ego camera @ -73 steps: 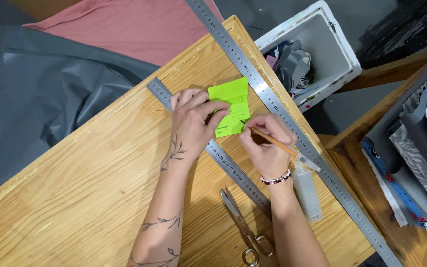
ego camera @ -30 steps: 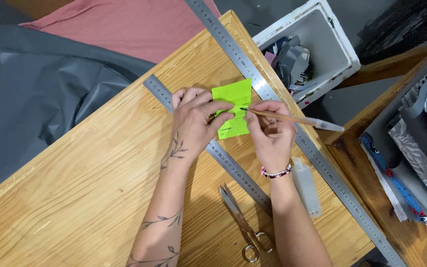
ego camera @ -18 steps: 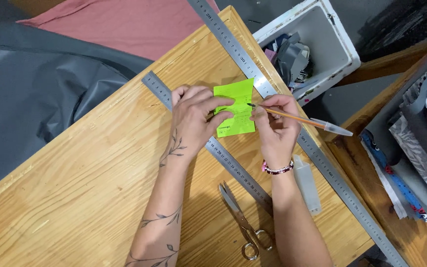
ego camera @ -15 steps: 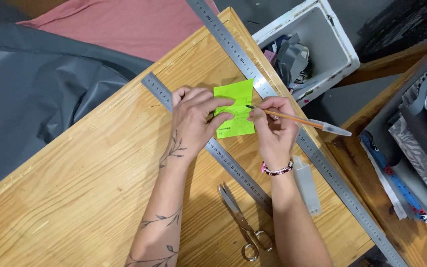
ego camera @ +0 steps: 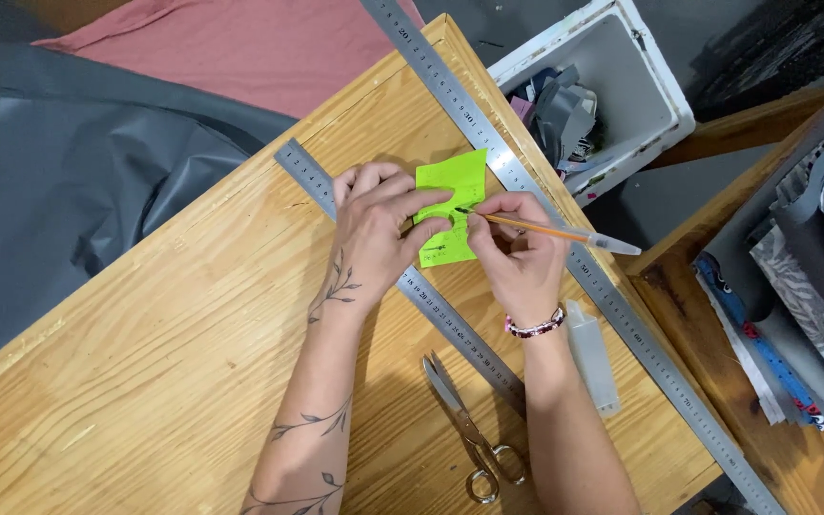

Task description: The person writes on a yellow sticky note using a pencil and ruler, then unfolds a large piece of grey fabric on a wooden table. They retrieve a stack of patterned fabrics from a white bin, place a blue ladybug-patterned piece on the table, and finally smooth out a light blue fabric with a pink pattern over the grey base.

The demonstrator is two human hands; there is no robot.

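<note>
Nearest on the wooden desk lie the scissors, with a clear plastic tube to their right. Farther in, the left hand presses flat on the green paper, fingers spread across a short steel ruler. The right hand pinches a pen, its tip on the paper. A long ruler runs along the desk's right edge, and a white bin stands beyond.

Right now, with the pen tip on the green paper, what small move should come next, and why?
Probably a short pen stroke across the green paper. The right hand has the pen tip down on it, and the left hand pins it flat against the short ruler.
</note>
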